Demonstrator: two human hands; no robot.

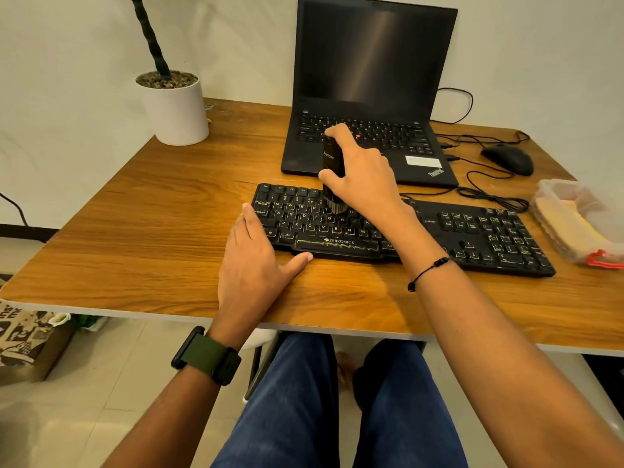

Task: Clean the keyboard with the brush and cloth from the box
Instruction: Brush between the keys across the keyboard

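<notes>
- The right hand (363, 170) is held forward, fingers (337, 130) and thumb curled in a grip.
- The left hand (251, 265) is laid flat, fingers straight, thumb spread.

Plain off-white wall (236, 45) behind a wood-grain table (169, 214) with a pale edge. Light tiled floor (118, 383) underneath. White plant pot (175, 109) at the table's far-left corner. Warm, even light.
</notes>
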